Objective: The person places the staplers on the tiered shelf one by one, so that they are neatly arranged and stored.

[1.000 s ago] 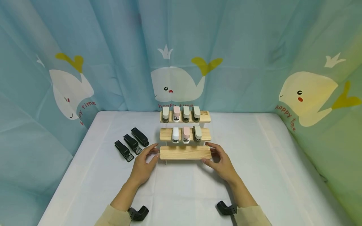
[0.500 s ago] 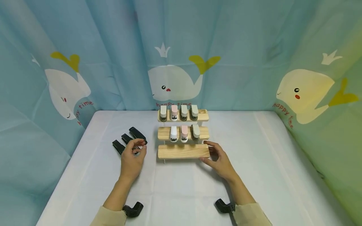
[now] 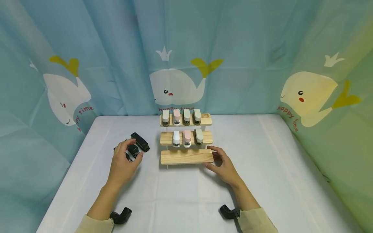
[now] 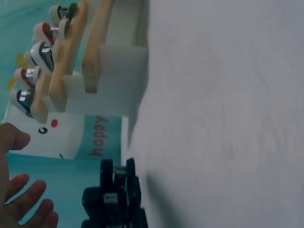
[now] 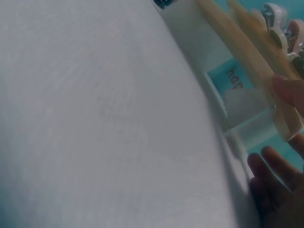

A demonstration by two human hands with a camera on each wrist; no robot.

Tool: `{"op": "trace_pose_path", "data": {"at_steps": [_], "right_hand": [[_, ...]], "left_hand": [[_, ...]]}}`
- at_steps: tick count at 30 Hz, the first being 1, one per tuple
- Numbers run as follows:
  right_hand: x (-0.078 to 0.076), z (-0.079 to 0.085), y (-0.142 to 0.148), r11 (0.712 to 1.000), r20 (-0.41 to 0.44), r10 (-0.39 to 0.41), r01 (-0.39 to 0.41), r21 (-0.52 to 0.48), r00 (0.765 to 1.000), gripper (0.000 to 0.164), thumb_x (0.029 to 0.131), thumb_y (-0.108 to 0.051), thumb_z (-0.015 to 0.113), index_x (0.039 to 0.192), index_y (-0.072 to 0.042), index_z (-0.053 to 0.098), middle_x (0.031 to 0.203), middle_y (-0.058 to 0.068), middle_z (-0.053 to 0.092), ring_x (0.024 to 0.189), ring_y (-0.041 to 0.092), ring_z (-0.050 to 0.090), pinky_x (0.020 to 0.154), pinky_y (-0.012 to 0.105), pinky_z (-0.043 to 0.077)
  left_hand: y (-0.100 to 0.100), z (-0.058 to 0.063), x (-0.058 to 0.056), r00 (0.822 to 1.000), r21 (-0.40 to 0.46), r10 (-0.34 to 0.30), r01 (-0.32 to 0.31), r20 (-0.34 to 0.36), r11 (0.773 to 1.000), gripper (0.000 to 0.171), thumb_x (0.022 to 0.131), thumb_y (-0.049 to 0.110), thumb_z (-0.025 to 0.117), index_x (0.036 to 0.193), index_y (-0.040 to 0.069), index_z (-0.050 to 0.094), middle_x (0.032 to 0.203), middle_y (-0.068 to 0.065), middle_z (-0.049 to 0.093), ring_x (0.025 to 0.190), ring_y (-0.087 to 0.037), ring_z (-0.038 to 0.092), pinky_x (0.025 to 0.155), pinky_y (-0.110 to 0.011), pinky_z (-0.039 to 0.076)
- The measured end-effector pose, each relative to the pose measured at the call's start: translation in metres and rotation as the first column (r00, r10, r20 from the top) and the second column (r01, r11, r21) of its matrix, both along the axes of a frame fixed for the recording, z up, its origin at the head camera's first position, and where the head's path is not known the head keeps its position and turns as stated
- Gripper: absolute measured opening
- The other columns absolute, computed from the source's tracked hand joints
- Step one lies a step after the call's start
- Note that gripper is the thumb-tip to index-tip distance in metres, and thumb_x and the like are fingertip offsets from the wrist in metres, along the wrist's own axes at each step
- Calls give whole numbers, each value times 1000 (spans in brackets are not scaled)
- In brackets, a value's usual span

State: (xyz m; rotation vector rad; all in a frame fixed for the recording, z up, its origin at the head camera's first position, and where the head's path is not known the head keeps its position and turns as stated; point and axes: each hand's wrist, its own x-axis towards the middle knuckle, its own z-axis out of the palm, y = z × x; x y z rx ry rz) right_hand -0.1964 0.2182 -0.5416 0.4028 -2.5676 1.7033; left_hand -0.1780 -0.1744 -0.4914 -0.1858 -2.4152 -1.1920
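Note:
Three black staplers (image 3: 140, 142) lie side by side on the left of the table. My left hand (image 3: 123, 163) is over the two nearer ones and partly hides them. In the left wrist view its fingers (image 4: 29, 198) are spread, with a gap between them and the black staplers (image 4: 114, 192). A three-tier wooden display stand (image 3: 186, 157) stands in the middle. My right hand (image 3: 223, 166) holds the right end of its lowest tier, thumb (image 5: 287, 90) on the front edge and index finger behind.
Four small staplers would exceed nothing here: several mini staplers (image 3: 176, 117) sit on the top tier, and a white, a pink and a grey-green mini stapler (image 3: 199, 136) on the middle one. A whale-print curtain (image 3: 247, 64) surrounds the white-covered table (image 3: 262, 161).
My left hand has left the stand's left end and moved left over the black staplers. My right hand stays at the stand's right end.

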Motion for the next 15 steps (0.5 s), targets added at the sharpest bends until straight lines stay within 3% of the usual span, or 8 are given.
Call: {"op": "trace_pose_path", "data": {"at_steps": [7,15], "right_hand": [[1,1,-2,1000,-2,-1,1,4,1000,70,87,-17,85,149,-13,51,140,14,60,123,31,60,99,34,50],[1,2,-2,1000,-12,10,-10,3,1000,70,88,-16,84,149,-11,50,139,15,60,120,31,60,96,28,50]], "left_hand": [[-21,0,-2,997,-121,25,-17,66,993,64,92,19,78,145,2,48,143,-24,50,133,-44,43,105,-62,40],[-41,-1,-7,977,-152,63,-32,205,988,72,95,32,74,152,2,40,152,-25,40,140,-47,35,110,-66,35]]}}
